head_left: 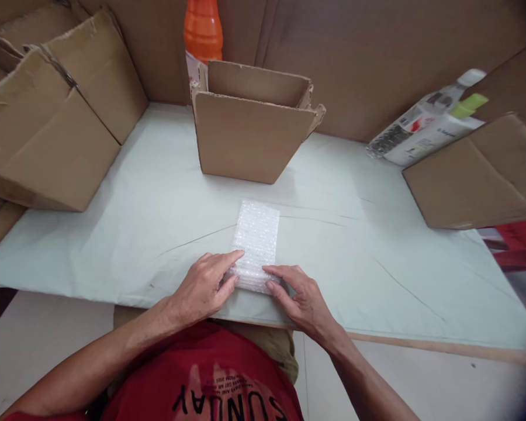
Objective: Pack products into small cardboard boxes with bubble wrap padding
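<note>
A strip of clear bubble wrap (pixel 257 228) lies lengthwise on the pale table cover, its far end flat. Toward me its near end is folded over into a thicker band; whether anything is inside the fold I cannot tell. My left hand (pixel 208 283) grips the left end of that fold, thumb at the near edge and index finger stretched over the top. On the right end, my right hand (pixel 300 292) does the same with thumb and index finger. Both hands rest close to the table's front edge.
An open cardboard box (pixel 249 137) stands beyond the wrap, with an orange-topped bottle (pixel 203 32) behind it. Larger boxes (pixel 61 111) fill the left side. At right are a clear bottle (pixel 414 120), a white bottle (pixel 433 137) and another box (pixel 477 175).
</note>
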The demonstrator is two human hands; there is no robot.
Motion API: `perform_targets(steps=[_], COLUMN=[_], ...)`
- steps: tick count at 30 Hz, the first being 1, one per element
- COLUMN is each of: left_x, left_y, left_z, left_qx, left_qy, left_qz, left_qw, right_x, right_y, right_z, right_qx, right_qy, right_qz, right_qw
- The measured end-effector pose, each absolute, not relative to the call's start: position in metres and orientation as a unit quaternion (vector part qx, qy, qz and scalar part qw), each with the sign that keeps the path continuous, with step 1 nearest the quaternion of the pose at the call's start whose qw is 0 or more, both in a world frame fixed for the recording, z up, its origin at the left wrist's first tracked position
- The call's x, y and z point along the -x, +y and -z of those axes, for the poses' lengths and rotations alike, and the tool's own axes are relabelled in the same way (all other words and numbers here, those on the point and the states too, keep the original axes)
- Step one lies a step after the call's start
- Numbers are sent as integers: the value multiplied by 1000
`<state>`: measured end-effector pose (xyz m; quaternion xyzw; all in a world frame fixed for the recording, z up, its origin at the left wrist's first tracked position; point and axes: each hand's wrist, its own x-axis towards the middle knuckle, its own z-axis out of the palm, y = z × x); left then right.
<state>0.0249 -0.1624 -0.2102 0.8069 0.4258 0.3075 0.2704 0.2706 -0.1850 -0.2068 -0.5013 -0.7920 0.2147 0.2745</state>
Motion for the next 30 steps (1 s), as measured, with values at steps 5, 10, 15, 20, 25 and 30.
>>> perform_targets(steps=[5,10,15,20,25,30], left_x=[-34,-33,-23,-23,-33,-33], left_y=[-147,-143,-157,-156,-141,-142], left_z=[216,211,206,211,216,214], left_qx=[-834,-839,-837,-819,-813,-829], left_qy=[458,464,391,421,479,431], left_qz=[-235,-234,-295,-283,-273,-313], left_qw=[200,162,244,268,187,172], right_x=[-273,-269,-267,-268,-268,-267], right_y=[-189,-190,-185,-183,-185,-181], right_z=[207,208,211,209,209,212], right_qx=[497,445,455,499,477,452], right_qy=[-813,-867,-840,-800,-832,-863], right_qz=[-82,-39,-111,-165,-36,-22], right_qw=[293,222,273,290,281,224])
